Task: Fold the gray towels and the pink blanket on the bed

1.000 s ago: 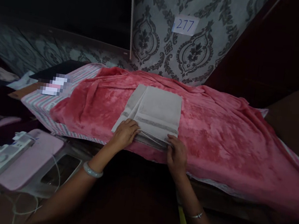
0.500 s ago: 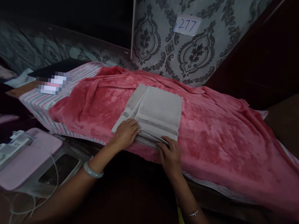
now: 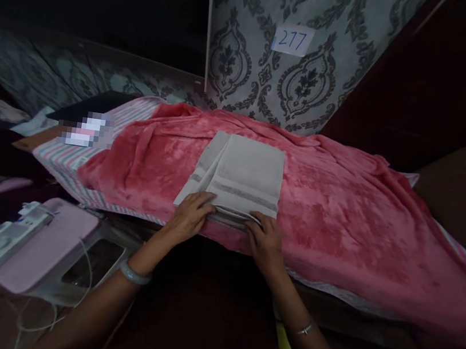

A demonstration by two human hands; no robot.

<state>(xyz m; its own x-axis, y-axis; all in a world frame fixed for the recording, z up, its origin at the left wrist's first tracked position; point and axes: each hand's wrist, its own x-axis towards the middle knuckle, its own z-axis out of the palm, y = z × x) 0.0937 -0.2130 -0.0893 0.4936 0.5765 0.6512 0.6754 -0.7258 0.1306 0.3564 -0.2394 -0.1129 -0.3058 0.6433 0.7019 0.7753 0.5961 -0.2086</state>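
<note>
Beyond the towel [image 3: 252, 167], handwritten "277" label [image 3: 293, 39]

Open way over pink blanket [image 3: 360, 221] right of towel [image 3: 251, 165]; wall [image 3: 263, 101] blocks far side.

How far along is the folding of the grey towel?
The grey striped fabric towel already lies in folded layers on the red plush blanket. In progress: the left hand and right hand pinch its near edge. Probably left: aligning layers, which fan out leftward.
</note>
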